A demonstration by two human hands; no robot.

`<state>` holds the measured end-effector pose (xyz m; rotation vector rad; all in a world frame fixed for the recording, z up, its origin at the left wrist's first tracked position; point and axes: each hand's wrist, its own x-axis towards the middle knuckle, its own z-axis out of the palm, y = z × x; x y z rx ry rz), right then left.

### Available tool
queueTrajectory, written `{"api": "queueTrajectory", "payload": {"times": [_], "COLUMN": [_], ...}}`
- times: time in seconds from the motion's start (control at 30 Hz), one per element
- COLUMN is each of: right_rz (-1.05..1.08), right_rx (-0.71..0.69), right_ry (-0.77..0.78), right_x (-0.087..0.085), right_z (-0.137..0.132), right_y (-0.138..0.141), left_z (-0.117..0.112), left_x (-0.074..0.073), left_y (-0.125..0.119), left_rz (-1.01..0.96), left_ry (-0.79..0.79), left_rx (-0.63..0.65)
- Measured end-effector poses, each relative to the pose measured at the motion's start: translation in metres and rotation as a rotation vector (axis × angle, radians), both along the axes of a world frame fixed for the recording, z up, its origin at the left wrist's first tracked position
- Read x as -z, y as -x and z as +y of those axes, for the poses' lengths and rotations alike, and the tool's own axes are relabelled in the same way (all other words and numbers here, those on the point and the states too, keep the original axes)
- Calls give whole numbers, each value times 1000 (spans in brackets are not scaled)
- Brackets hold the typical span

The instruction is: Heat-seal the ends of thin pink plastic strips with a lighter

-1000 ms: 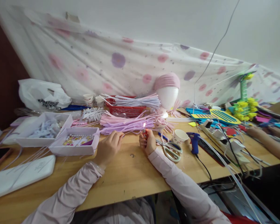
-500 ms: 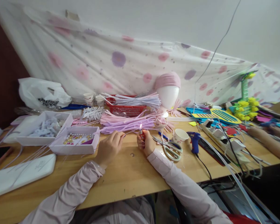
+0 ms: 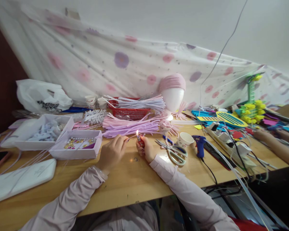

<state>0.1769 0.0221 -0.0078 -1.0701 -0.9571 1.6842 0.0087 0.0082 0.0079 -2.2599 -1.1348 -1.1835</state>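
Note:
In the head view my right hand (image 3: 147,149) is closed around a red lighter (image 3: 140,140), whose flame (image 3: 137,132) is lit. My left hand (image 3: 112,152) pinches a thin pale cord (image 3: 133,136). The cord's free end reaches right, to the flame or just beside it; I cannot tell whether they touch. Behind both hands lie bundles of purple pipe cleaners (image 3: 130,130) and pink ones. Scissors (image 3: 176,154) lie partly open to the right of my right hand.
White boxes hold beads (image 3: 77,143) and pale pieces (image 3: 44,133) at the left. A paper cup (image 3: 185,139), a blue glue gun (image 3: 200,147) and a power strip (image 3: 220,141) with cables stand right. Behind are a red basket (image 3: 131,113) and a foam head (image 3: 172,98). Another person's arms (image 3: 273,141) reach in at far right.
My right hand has moved left with the burning lighter, bringing the flame close to the cord's end. My left hand has stayed almost in place, still pinching the cord.

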Motion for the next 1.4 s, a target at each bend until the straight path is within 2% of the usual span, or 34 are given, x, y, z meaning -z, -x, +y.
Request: {"api": "queueTrajectory", "payload": {"times": [0.23,0.47,0.67,0.83,0.97,1.13,1.4], "right_rz": [-90,110,300,334,307,204,-64], "right_rx": [45,101,220,294,298,267,130], "right_ry": [-47,52,11,-8,-27,-73,-238], "right_x": [0,-10,-17,-23,-22,-12,-5], "right_z": [-2,1,3,3,2,4,-1], "right_y": [3,-4,-15,-21,-19,-15,-4], "left_z": [-1,0,0,1,3,4,2], "left_x": [-2,-1,-3,-1,1,2,1], "left_y": [0,1,0,0,0,1,0], "left_rz": [-10,-20,-23,-25,-31,-47,-69], "left_ry": [8,-2,-33,-22,-25,-17,16], "left_rx": [15,15,16,-14,-29,-16,0]}}
